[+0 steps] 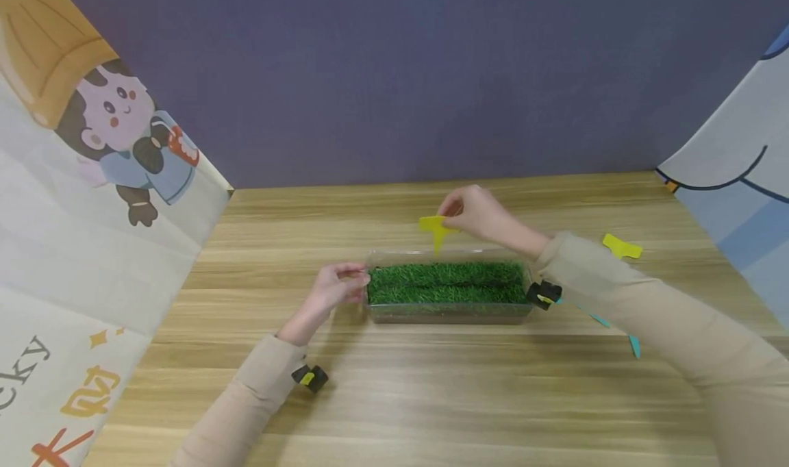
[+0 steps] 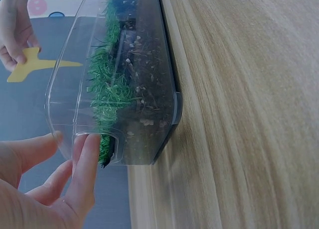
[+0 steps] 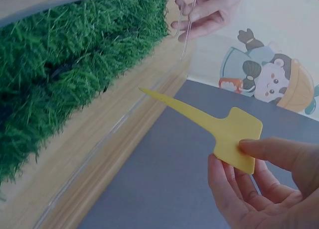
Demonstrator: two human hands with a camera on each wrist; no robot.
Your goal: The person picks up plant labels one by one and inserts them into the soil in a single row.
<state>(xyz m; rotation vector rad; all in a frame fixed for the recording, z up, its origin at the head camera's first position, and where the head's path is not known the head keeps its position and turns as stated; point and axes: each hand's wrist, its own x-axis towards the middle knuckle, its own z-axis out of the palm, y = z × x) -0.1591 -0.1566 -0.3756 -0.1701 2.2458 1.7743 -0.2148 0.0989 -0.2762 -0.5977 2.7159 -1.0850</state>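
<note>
A clear plastic planter box with strips of artificial grass inside stands on the table. In the left wrist view, a dark speckled layer shows beneath the grass. My left hand holds the box by its left end, thumb and fingers at the end wall. Above the box's far rim, my right hand pinches a yellow T-shaped plant label by its wide head. The label's pointed stem hangs downward, tip just above the far rim in the head view.
Another yellow plant label lies on the wooden table at the right. Near it, blue pieces are partly hidden by my right sleeve. A dark panel rises behind the table, with printed cloths at both sides.
</note>
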